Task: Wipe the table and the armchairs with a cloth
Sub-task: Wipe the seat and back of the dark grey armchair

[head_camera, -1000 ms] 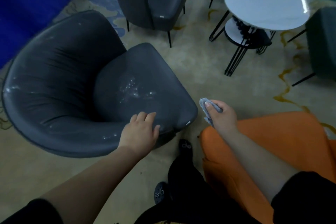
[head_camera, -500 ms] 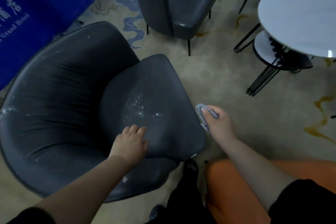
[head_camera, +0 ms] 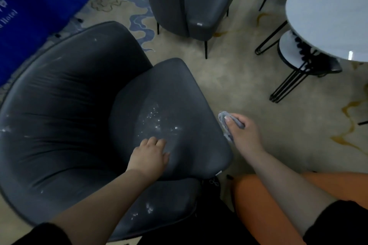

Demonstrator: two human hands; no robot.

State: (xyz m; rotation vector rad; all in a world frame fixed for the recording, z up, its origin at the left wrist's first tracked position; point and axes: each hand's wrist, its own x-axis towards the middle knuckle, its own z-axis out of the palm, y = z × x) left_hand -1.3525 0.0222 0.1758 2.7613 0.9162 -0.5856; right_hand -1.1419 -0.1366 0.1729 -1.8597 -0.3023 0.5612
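Left hand (head_camera: pixel 151 155) lies flat on the seat cushion of the big dark grey armchair (head_camera: pixel 59 117), fingers loosely spread and holding nothing, just below a patch of white specks in the middle of the frame. Right hand (head_camera: pixel 244 135) is at the right edge of the same cushion, with fingers and thumb curled tight around a bunched grey cloth (head_camera: pixel 225 123); the cloth touches the side of the cushion.

This armchair fills the left half of the frame, and more white marks are on its front rim near the bottom. The patterned beige carpet (head_camera: pixel 239 89) covers the floor. A second grey armchair (head_camera: pixel 191 0) stands at the upper centre, well apart from the hands. The round white table (head_camera: pixel 326 18) with thin black legs is at the upper right, and a smaller round shelf sits under it. An orange seat (head_camera: pixel 264 211) is at the lower right, under the right forearm. A blue banner (head_camera: pixel 29 4) hangs at the upper left.
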